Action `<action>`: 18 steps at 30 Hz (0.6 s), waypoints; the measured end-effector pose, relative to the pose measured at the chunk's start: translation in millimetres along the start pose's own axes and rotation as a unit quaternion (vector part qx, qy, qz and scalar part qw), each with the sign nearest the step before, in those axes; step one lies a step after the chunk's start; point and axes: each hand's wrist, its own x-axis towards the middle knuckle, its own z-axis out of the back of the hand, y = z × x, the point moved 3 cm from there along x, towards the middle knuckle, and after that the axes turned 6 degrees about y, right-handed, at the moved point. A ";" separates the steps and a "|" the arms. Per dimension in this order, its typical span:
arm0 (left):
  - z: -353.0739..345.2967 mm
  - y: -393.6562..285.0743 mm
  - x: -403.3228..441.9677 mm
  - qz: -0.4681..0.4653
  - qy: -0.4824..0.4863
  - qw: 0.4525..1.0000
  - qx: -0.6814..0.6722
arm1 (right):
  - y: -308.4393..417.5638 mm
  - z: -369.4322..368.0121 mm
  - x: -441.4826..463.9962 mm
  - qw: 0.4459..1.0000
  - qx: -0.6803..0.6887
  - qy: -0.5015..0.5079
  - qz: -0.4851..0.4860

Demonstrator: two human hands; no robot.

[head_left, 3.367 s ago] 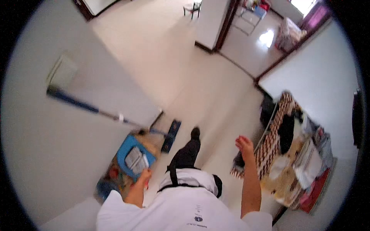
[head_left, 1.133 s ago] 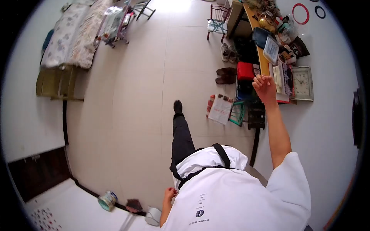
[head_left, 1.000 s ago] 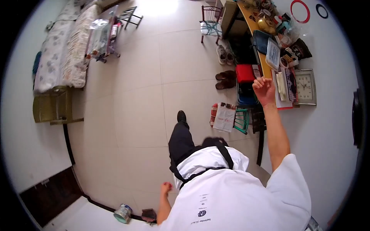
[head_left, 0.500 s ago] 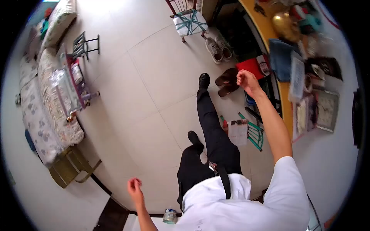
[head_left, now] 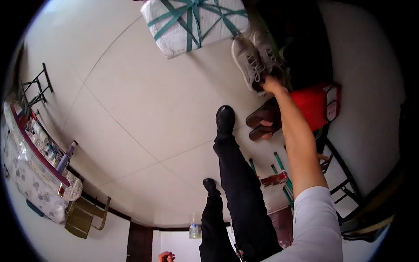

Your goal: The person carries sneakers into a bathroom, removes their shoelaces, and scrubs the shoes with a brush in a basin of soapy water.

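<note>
- Sneakers (head_left: pixel 251 61), a pale lace-up pair, stand on the floor at far right, toes pointing away, heels near.
- Likely light, with soft, bendable uppers and stiffer soles; hardly fragile, though loose laces might snag.
- Good hold: both heel collars together, fingers inside the openings, thumb outside.
- Right hand (head_left: pixel 272 84) is at the near, heel end, fingers about the openings; whether they pinch the shoes, I cannot tell.
- Left hand (head_left: pixel 166 256), well apart at the near edge, is partly cut off, its visible fingers loosely bent; I cannot tell whether it holds anything.
- Brown slippers (head_left: pixel 266 114) lie just nearer, a red box (head_left: pixel 307 107) beside them, rightward.
- Farther left: a white, teal-strapped seat (head_left: pixel 174 32).
</note>
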 end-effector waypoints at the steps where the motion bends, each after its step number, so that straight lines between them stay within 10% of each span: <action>1: 2.9 -21.2 0.9 -0.018 0.005 1.000 0.001 | -6.0 -4.1 8.8 0.997 -0.052 -0.001 -0.052; 4: 2.0 -41.1 16.0 -0.046 0.011 0.998 0.045 | 27.7 18.3 -47.8 0.990 -0.080 -0.094 0.068; 12: 116.3 5.4 -8.7 -0.159 0.016 0.987 -0.029 | 121.3 63.8 -238.9 0.995 -0.023 -0.098 0.008; 18: 170.7 -83.1 -20.3 -0.402 0.116 0.908 0.010 | 208.0 42.9 -515.3 0.972 -0.044 -0.228 0.022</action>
